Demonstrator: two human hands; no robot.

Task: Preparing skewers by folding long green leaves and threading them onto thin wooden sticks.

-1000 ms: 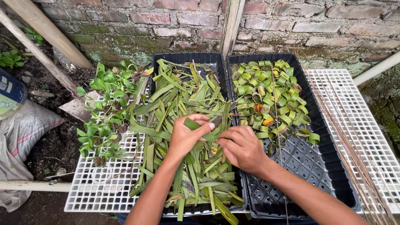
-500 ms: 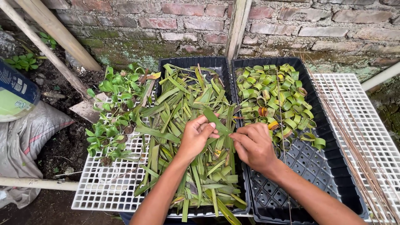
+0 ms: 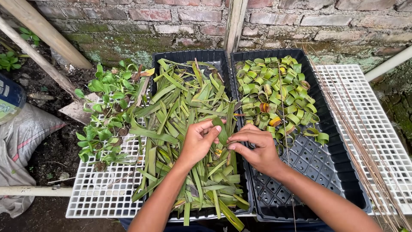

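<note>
Fingers of left hand (image 3: pixel 198 141) & right hand (image 3: pixel 253 148) both pinched on one green leaf strip (image 3: pixel 222 130), over leaf pile (image 3: pixel 184 111).

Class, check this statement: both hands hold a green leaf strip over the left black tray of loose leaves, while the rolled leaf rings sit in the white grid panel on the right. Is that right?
Not quite. The head view shows the rolled leaf rings in the right black tray, not in the white grid panel. The rest stands: the left hand and right hand hold a green leaf strip over the left black tray.
</note>
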